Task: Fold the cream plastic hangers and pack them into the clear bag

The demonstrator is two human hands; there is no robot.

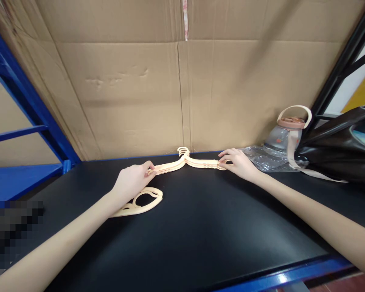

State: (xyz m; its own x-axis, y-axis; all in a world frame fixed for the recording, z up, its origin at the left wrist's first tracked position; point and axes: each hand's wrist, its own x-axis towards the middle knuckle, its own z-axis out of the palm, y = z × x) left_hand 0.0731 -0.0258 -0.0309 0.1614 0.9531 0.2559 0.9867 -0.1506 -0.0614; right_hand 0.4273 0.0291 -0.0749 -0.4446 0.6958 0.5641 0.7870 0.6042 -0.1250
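A small stack of cream plastic hangers (173, 166) lies spread out near the back of the black table, hooks pointing at the cardboard. My left hand (134, 178) pinches the stack's left end between thumb and fingers. At the right end, my right hand (235, 163) has its thumb and fingers closed around the tip. Another cream hanger (146, 207), which looks folded, rests on the table below my left hand; my forearm hides part of it.
Behind the black tabletop (200, 227) stands a cardboard wall (118, 93). At the right are a clear bottle (280, 140) with a strap, crinkled plastic wrap (257, 157) and a black bag (331, 142). Blue frame posts (33, 93) rise on the left.
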